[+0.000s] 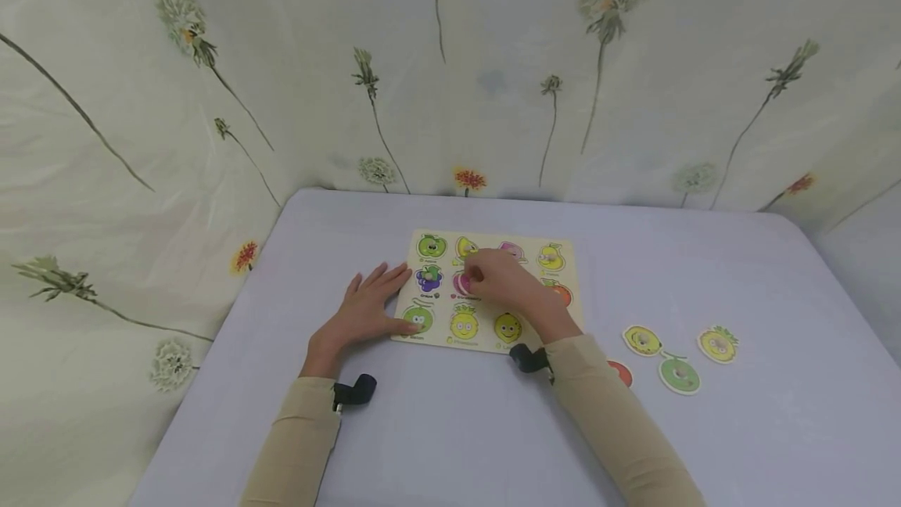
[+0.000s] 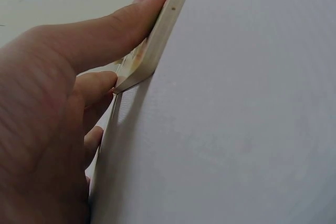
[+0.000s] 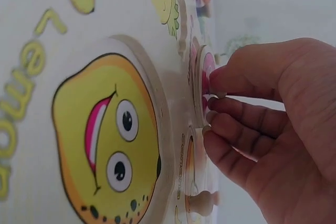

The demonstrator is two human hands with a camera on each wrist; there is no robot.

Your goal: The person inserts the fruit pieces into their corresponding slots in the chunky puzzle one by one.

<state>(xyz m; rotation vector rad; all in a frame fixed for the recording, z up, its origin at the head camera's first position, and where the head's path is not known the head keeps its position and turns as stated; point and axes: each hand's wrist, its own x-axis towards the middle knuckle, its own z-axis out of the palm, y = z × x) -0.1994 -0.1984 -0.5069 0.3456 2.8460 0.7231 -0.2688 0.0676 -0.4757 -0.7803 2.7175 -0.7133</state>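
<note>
A wooden fruit puzzle board [image 1: 443, 333] lies on the table under both hands. My right hand [image 1: 503, 280] is over its middle and pinches a pink puzzle piece [image 1: 461, 282] between thumb and fingertips. In the right wrist view, the pink piece [image 3: 206, 72] stands slightly proud of the board, over the middle row; the fingers hide its knob. With fingers spread, my left hand [image 1: 366, 313] rests against the board's left edge. Its thumb [image 2: 121, 30] presses on top near the front corner. The lemon recess [image 3: 105, 145] shows a printed smiling face.
Right of the board lie loose pieces: a lemon [image 1: 642, 340], a green melon [image 1: 679, 375], a pineapple [image 1: 718, 345] and a red piece [image 1: 620, 372] partly under the right sleeve. Apple [image 1: 432, 246], grape [image 1: 428, 279] and pear [image 1: 551, 257] show on the board. A flowered cloth [image 1: 493, 131] hangs behind.
</note>
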